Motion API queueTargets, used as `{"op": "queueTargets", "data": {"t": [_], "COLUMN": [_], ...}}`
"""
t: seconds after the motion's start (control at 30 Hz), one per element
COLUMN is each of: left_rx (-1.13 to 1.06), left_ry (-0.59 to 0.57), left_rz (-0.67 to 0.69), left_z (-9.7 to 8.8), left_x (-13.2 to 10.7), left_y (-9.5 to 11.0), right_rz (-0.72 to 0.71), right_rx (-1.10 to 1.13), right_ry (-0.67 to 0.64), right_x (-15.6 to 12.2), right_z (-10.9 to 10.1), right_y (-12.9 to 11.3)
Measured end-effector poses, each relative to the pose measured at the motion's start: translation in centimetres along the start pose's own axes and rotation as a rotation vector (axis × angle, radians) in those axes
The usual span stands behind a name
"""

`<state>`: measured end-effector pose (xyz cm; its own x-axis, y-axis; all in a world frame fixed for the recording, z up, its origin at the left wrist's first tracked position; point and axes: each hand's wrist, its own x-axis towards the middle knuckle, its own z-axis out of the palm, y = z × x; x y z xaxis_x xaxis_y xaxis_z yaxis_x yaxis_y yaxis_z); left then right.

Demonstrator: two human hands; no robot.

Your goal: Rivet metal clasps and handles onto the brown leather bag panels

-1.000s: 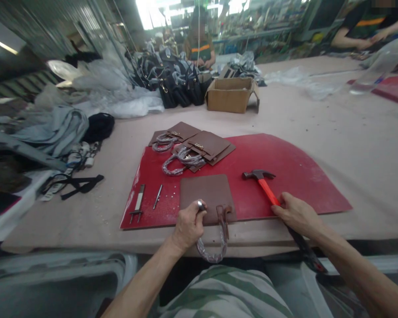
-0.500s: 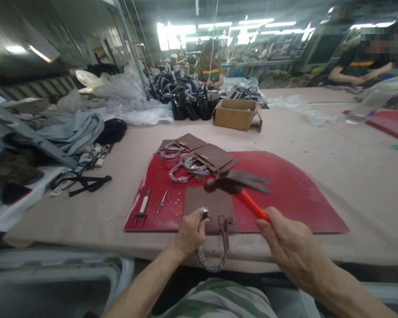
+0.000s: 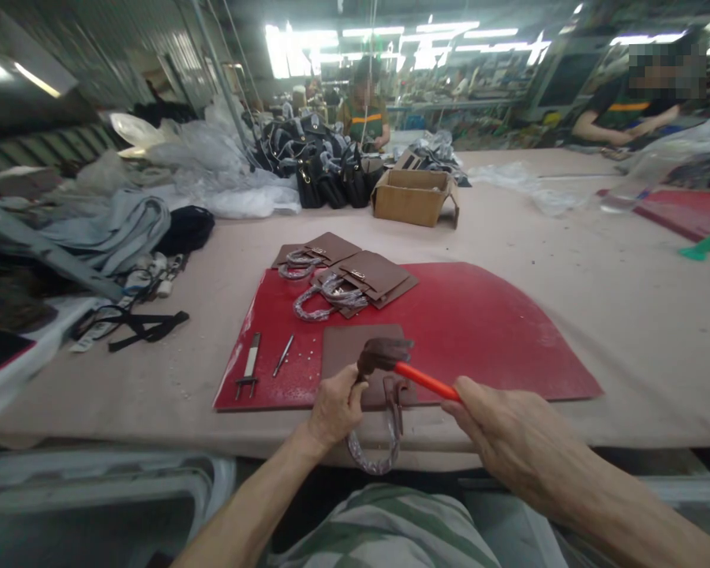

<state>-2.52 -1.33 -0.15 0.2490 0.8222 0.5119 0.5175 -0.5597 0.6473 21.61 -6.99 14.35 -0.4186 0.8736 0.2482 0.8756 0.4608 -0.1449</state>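
Note:
A brown leather bag panel (image 3: pixel 355 351) lies on the near edge of the red mat (image 3: pixel 479 331), its plastic-wrapped handle (image 3: pixel 372 454) hanging over the table's front. My left hand (image 3: pixel 334 410) is closed in a pinch on a small metal punch, standing it at the panel's near left corner. My right hand (image 3: pixel 497 430) grips the orange handle of a hammer (image 3: pixel 390 359). The dark hammer head sits right above my left hand's fingertips.
Several finished brown panels with wrapped handles (image 3: pixel 343 276) lie at the mat's far left. Two metal tools (image 3: pixel 249 364) rest on the mat's left. A cardboard box (image 3: pixel 412 196), black bags (image 3: pixel 325 170), fabric and plastic crowd the far left; other people work behind.
My right hand lifted the hammer off the mat, raised it, and has now swung its head down onto the punch in my left hand. The left hand stayed put.

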Motion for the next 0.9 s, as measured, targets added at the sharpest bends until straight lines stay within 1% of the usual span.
{"op": "queueTargets", "data": {"t": [0.07, 0.13, 0.17, 0.23, 0.3, 0.37, 0.43, 0.5, 0.53, 0.6, 0.67, 0.7, 0.8, 0.9], "left_rx": [-0.022, -0.046, -0.058, -0.074, -0.079, -0.083, -0.091, -0.097, -0.097, -0.093, -0.089, -0.088, -0.091, -0.093], "left_ry": [-0.006, -0.011, -0.016, -0.019, -0.030, -0.048, -0.069, -0.084, -0.091, -0.097, -0.091, -0.083, -0.042, 0.009], "left_rz": [-0.009, -0.016, -0.019, -0.028, -0.041, -0.052, -0.065, -0.078, -0.082, -0.084, -0.070, -0.060, -0.023, 0.011], "left_z": [-0.1, -0.2, -0.2, -0.4, -0.6, -0.8, -1.0, -1.3, -1.4, -1.5, -1.6, -1.6, -1.7, -1.8], "left_x": [0.0, -0.1, -0.1, 0.0, 0.0, 0.1, 0.2, 0.3, 0.3, 0.3, 0.4, 0.4, 0.3, -0.1], "left_y": [-0.1, -0.1, -0.1, 0.0, 0.1, 0.2, 0.4, 0.5, 0.6, 0.6, 0.7, 0.6, 0.5, 0.4], "right_rz": [0.189, 0.355, 0.417, 0.518, 0.586, 0.549, 0.409, 0.242, 0.181, 0.109, 0.098, 0.102, 0.113, 0.099], "right_rx": [0.133, 0.271, 0.298, 0.234, 0.128, 0.021, -0.041, -0.017, 0.032, 0.102, 0.122, 0.122, 0.111, 0.103], "right_ry": [-0.097, -0.159, -0.169, -0.169, -0.153, -0.081, 0.044, 0.124, 0.124, 0.055, 0.002, -0.003, 0.021, 0.037], "right_x": [0.1, 0.4, 0.5, 0.7, 0.8, 0.9, 1.1, 1.4, 1.6, 1.9, 2.1, 2.1, 1.9, 1.7], "right_z": [0.9, 2.2, 3.0, 4.7, 6.2, 7.4, 8.4, 9.5, 10.2, 11.7, 13.1, 13.7, 14.8, 15.0], "right_y": [1.6, 3.5, 4.4, 6.2, 7.2, 7.2, 6.1, 4.2, 3.1, 1.0, -0.4, -0.9, -1.4, -1.2]}}
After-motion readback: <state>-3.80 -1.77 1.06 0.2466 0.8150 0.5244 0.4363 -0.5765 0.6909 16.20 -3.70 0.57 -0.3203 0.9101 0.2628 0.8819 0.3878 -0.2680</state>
